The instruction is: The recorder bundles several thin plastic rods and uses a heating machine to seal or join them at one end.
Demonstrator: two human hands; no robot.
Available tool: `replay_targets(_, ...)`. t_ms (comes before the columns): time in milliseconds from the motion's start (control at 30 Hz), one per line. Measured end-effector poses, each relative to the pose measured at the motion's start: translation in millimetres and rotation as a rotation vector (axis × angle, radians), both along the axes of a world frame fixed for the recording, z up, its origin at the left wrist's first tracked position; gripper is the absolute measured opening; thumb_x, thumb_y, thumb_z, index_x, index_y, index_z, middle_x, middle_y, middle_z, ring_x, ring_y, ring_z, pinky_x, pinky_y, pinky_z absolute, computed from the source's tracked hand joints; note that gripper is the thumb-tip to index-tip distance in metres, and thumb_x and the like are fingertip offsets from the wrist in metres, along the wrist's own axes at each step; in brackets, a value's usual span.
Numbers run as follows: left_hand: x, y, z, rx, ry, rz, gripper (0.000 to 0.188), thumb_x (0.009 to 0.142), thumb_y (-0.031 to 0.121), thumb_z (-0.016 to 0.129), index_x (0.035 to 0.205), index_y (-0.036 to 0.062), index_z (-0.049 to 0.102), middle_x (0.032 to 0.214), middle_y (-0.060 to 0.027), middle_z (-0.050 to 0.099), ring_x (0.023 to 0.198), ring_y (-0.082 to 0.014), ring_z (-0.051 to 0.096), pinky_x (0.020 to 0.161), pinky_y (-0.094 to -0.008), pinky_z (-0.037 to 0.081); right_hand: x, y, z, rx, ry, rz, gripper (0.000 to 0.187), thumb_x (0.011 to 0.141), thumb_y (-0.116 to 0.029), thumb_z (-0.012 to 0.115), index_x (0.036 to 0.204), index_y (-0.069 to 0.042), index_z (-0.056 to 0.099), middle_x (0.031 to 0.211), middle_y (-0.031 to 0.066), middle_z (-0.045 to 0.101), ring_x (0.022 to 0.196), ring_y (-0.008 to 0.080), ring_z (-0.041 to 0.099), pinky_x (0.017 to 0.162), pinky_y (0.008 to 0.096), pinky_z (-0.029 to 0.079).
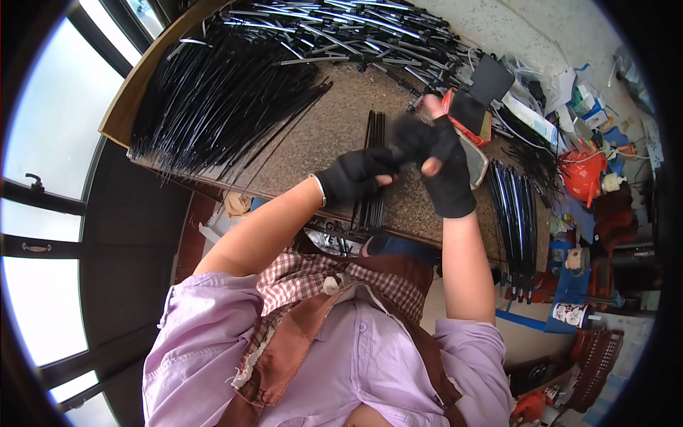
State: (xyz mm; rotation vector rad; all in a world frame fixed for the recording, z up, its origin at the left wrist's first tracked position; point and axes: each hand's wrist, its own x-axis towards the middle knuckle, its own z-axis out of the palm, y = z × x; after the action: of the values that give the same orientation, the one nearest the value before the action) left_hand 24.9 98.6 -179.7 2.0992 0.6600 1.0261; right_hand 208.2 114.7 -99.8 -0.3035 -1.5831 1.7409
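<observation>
Both my hands wear black fingerless gloves and meet over the speckled brown tabletop (306,142). My left hand (356,174) is closed, its thumb pointing right, above a small row of thin black rods (375,128) that runs beneath it. My right hand (449,167) is beside it, thumb curled inward and a fingertip pointing away from me. Between the two is a dark shape (411,136), smeared by motion; what it is cannot be made out. The fingers of both hands are partly hidden against it.
A large heap of thin black rods (213,107) covers the table's left. Black-and-silver tubular parts (356,32) pile along the back. Right of my hands are a red box (466,128), a grey tray (475,162) and a bundle of black rods (514,220). A red plastic bag (582,174) lies beyond.
</observation>
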Motion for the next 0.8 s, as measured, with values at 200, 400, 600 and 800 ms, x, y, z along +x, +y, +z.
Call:
replay_targets(200, -5, 1, -1, -0.155, 0.032, 0.099, 0.025, 0.086, 0.013, 0.052, 0.103, -0.0028, 0.059, 0.11, -0.0154, 0.056, 0.103, -0.0251, 0.053, 0.089, -0.0322, 0.039, 11, -66, -33, 0.088, -0.932, -0.587, 0.02, 0.072, -0.017, 0.07, 0.081, -0.002, 0.06, 0.069, 0.0075, 0.063, 0.066, 0.0154, 0.061, 0.063, 0.0294, 0.046)
replay_targets(400, -4, -5, 11, -0.298, -0.042, 0.094, 0.027, 0.087, 0.014, 0.051, 0.106, -0.0037, 0.059, 0.109, -0.0142, 0.058, 0.104, -0.0239, 0.053, 0.09, -0.0309, 0.038, -4, -107, -34, 0.278, -0.932, -0.65, 0.022, 0.074, -0.015, 0.065, 0.06, -0.002, 0.054, 0.059, 0.0135, 0.057, 0.055, 0.0241, 0.058, 0.053, 0.0344, 0.043)
replay_targets(600, -3, -4, 5, -0.227, -0.07, 0.081, 0.028, 0.087, 0.015, 0.051, 0.108, -0.0034, 0.058, 0.11, -0.0134, 0.058, 0.104, -0.0219, 0.053, 0.09, -0.0297, 0.037, -6, -112, -30, 0.454, -1.041, -0.669, 0.018, 0.075, -0.014, 0.062, 0.063, -0.002, 0.054, 0.063, 0.0192, 0.054, 0.058, 0.0356, 0.054, 0.051, 0.0379, 0.041)
replay_targets(800, -4, -4, 6, -0.226, -0.099, 0.066, 0.025, 0.086, 0.015, 0.053, 0.103, -0.0016, 0.061, 0.11, -0.016, 0.057, 0.105, -0.026, 0.053, 0.089, -0.0321, 0.039, -2, -115, -14, 0.566, -1.176, -0.701, 0.019, 0.074, -0.019, 0.065, 0.073, -0.002, 0.056, 0.066, 0.0144, 0.057, 0.063, 0.0304, 0.059, 0.058, 0.0384, 0.045)
